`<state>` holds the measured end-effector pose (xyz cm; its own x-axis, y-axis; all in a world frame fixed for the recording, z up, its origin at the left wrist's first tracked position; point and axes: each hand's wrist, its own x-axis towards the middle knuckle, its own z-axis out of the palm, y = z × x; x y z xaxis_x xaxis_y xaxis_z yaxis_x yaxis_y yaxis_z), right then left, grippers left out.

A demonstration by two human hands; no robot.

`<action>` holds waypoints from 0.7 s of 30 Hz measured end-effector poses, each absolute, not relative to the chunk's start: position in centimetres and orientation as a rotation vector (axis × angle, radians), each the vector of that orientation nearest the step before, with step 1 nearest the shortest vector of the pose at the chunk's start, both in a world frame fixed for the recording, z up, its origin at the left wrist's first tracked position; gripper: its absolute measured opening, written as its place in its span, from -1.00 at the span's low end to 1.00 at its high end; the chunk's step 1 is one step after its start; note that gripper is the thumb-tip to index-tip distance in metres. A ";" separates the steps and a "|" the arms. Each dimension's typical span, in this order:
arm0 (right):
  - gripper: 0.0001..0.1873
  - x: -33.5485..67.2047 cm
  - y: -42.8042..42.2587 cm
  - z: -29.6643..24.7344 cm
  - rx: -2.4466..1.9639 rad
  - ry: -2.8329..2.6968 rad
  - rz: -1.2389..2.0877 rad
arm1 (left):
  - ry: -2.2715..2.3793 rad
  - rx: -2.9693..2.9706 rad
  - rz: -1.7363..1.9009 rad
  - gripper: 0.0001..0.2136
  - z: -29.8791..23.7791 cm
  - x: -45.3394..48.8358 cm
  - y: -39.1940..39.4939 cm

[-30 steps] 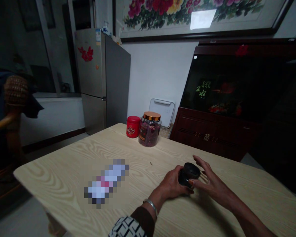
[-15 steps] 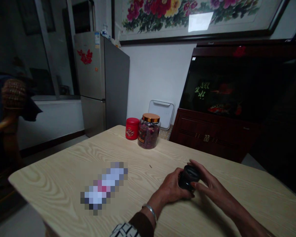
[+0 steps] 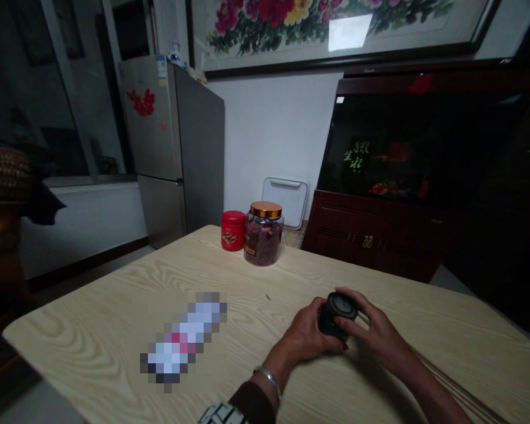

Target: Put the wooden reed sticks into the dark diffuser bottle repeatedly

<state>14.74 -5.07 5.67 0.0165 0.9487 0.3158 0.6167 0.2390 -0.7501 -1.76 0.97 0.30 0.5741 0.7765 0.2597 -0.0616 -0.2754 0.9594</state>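
One black container (image 3: pixel 338 315) between two hands (image 3: pixel 304 337) (image 3: pixel 377 330)

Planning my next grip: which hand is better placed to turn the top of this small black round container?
The right hand, probably: it curls over the top edge of the small black round container, while the left hand cups its side lower down.

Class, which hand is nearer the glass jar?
Left. The left hand is nearer, in front of the glass jar; the right hand sits farther to the jar's right.
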 end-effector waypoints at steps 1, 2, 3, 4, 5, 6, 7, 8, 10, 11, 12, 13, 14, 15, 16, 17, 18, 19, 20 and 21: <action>-0.48 14.4 -4.9 5.6 -1.516 -1.665 0.418 | 0.596 1.663 0.908 -0.29 0.3 -1.7 1.0; -0.47 14.1 -4.7 5.4 -1.560 -1.636 0.336 | 0.584 1.668 0.904 -0.30 0.2 -1.7 0.9; -0.42 13.7 -4.5 5.3 -1.593 -1.602 0.280 | 0.572 1.676 0.901 -0.31 0.2 -1.6 0.9; -0.35 13.5 -4.4 5.2 -1.604 -1.570 0.259 | 0.568 1.685 0.896 -0.32 0.2 -1.6 0.9; -0.28 13.3 -4.3 5.1 -1.586 -1.553 0.283 | 0.573 1.692 0.893 -0.32 0.3 -1.6 0.8; -0.22 13.4 -4.4 5.1 -1.546 -1.555 0.345 | 0.585 1.694 0.890 -0.32 0.3 -1.6 0.8; -0.21 13.5 -4.5 5.1 -1.498 -1.571 0.421 | 0.598 1.693 0.887 -0.32 0.4 -1.6 0.8; -0.24 13.7 -4.6 5.1 -1.459 -1.594 0.487 | 0.609 1.688 0.883 -0.32 0.5 -1.7 0.7; -0.35 14.2 -4.9 5.3 -1.428 -1.640 0.561 | 0.616 1.676 0.874 -0.32 0.7 -1.7 0.7; -0.40 14.3 -5.0 5.4 -1.436 -1.647 0.566 | 0.616 1.674 0.872 -0.33 0.8 -1.8 0.7; -0.42 14.3 -5.1 5.5 -1.446 -1.641 0.556 | 0.620 1.677 0.870 -0.35 0.8 -1.8 0.7; -0.43 14.3 -5.2 5.5 -1.453 -1.628 0.542 | 0.631 1.684 0.869 -0.35 0.8 -1.8 0.7; -0.43 14.1 -5.2 5.5 -1.456 -1.617 0.532 | 0.644 1.691 0.870 -0.35 0.8 -1.8 0.7; -0.43 13.9 -5.2 5.5 -1.458 -1.608 0.521 | 0.655 1.700 0.874 -0.35 0.8 -1.8 0.7; -0.44 13.8 -5.2 5.5 -1.461 -1.600 0.506 | 0.665 1.708 0.881 -0.35 0.8 -1.7 0.7; -0.44 13.6 -5.3 5.5 -1.466 -1.594 0.489 | 0.671 1.716 0.890 -0.35 0.8 -1.7 0.7; -0.44 13.4 -5.3 5.5 -1.471 -1.588 0.473 | 0.675 1.725 0.901 -0.36 0.8 -1.6 0.7; -0.45 13.3 -5.3 5.5 -1.472 -1.580 0.457 | 0.674 1.729 0.912 -0.37 0.8 -1.5 0.6; -0.46 13.2 -5.4 5.5 -1.469 -1.571 0.444 | 0.667 1.726 0.921 -0.38 0.8 -1.4 0.5; -0.47 13.2 -5.5 5.5 -1.462 -1.559 0.438 | 0.657 1.717 0.926 -0.38 0.8 -1.4 0.3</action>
<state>13.15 -5.50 5.47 0.1330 0.9181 0.3733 0.5893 0.2296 -0.7746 -1.37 0.32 0.82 0.5535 0.7882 0.2690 -0.0066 -0.3189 0.9478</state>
